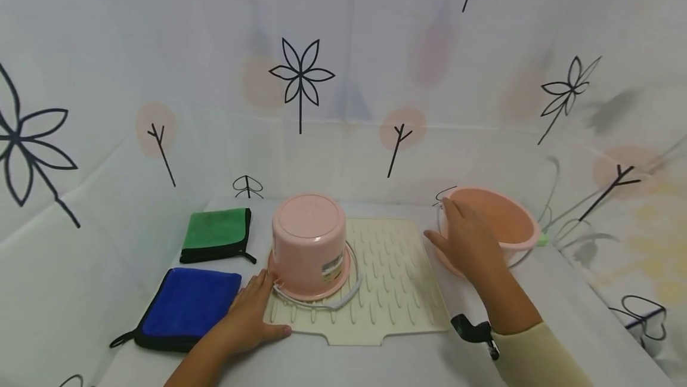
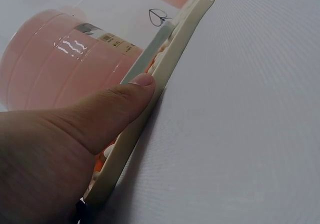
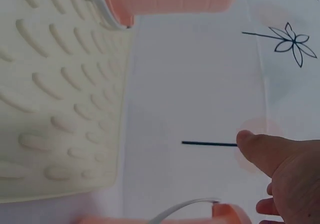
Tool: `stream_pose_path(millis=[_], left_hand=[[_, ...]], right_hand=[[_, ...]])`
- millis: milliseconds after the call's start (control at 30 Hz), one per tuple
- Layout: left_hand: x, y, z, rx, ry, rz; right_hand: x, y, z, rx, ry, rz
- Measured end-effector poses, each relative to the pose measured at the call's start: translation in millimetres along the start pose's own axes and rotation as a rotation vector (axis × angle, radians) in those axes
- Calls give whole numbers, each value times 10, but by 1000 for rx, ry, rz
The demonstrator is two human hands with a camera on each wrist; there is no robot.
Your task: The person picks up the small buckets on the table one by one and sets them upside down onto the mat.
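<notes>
A pink bucket (image 1: 308, 244) stands upside down on a cream ridged draining mat (image 1: 386, 274), its grey handle (image 1: 349, 297) lying round its rim. My left hand (image 1: 244, 315) rests at the mat's front left corner, fingers straight beside the bucket's rim. In the left wrist view the thumb (image 2: 125, 97) lies along the mat's edge. To the right, a second pink bucket (image 1: 523, 235) stands with its mouth up and its inside showing. My right hand (image 1: 469, 244) is at its left side, overlapping the rim; the right wrist view shows the thumb (image 3: 265, 149) stretched out.
A folded green cloth (image 1: 217, 232) and a blue cloth (image 1: 190, 303), both edged in black, lie on the left of the white table (image 1: 408, 363). A white curtain (image 1: 354, 77) with plant drawings hangs behind. Something small and green (image 1: 542, 240) shows beside the right bucket.
</notes>
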State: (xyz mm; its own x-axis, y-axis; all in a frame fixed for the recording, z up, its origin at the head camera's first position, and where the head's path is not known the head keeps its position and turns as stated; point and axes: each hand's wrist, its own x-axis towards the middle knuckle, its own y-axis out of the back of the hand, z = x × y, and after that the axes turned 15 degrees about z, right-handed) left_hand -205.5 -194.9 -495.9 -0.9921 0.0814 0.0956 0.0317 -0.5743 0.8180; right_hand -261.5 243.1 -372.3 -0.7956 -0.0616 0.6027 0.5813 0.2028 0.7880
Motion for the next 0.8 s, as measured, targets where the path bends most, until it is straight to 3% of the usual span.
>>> stream_pose_path(millis=[300,467,633,800], left_hand=[[0,-16,-11,-3,26,-20],[7,-45,-30,10,33,-20],[17,-38,-27,14,31,-17],[6,-32,-20,4,23,-13]], right_hand=[[125,-185,38,-37,-61,-87],[151,-288,74,-90,-88,-88],[166,-388,98,-144,-185,-97],[191,-375,60,-200,-261,-173]])
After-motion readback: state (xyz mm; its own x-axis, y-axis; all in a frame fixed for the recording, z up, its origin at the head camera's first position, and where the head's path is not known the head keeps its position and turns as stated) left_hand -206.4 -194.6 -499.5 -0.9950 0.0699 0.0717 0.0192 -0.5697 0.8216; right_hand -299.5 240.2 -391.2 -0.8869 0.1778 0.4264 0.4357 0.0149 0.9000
